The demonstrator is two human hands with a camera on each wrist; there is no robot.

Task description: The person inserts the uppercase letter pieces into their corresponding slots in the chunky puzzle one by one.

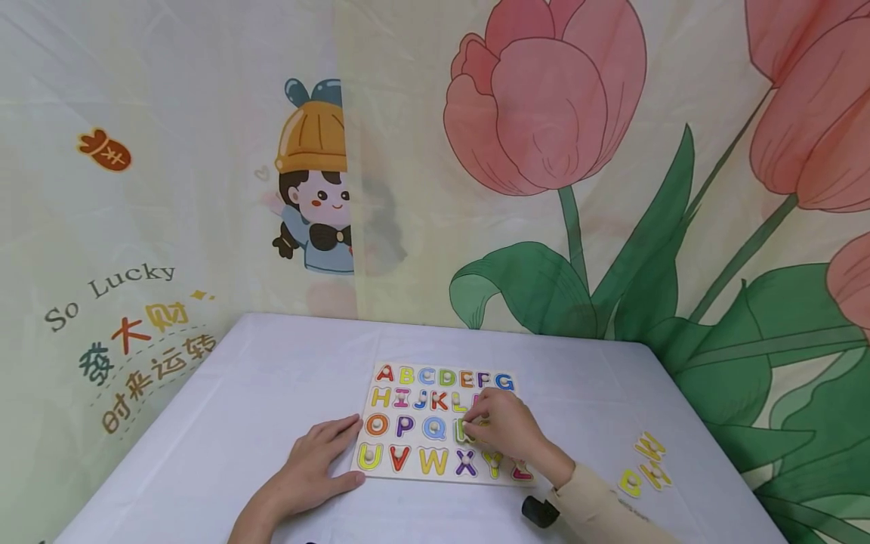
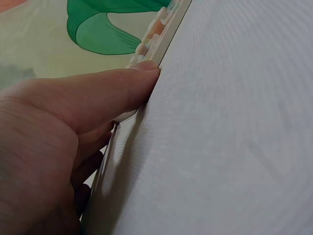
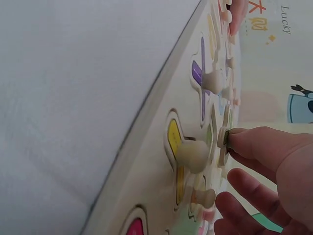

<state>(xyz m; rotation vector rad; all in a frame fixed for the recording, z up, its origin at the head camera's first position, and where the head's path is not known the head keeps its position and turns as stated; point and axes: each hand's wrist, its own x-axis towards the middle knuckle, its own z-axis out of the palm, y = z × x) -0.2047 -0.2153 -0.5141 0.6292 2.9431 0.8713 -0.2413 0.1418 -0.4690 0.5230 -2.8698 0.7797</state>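
Observation:
A wooden alphabet board point(image 1: 367, 476) with colourful knobbed letters lies on the table. My right hand point(image 1: 506, 423) is over its right half, thumb and finger pinching a green letter piece point(image 3: 225, 134). That piece is tilted, close over the third row. In the right wrist view the yellow Y point(image 3: 174, 134) and purple X point(image 3: 197, 73) sit in their slots nearby. At the board's left edge my left hand point(image 1: 306, 468) rests on the table, fingers extended. Its thumb point(image 2: 112, 90) touches the board's side in the left wrist view.
Several loose yellowish letter pieces, among them a yellow one point(image 1: 630, 482), lie on the white tablecloth point(image 1: 285, 378) to the right. A black object point(image 1: 540, 512) is beside my right sleeve point(image 1: 605, 506). Behind the table hangs a printed curtain point(image 1: 408, 151) with tulips.

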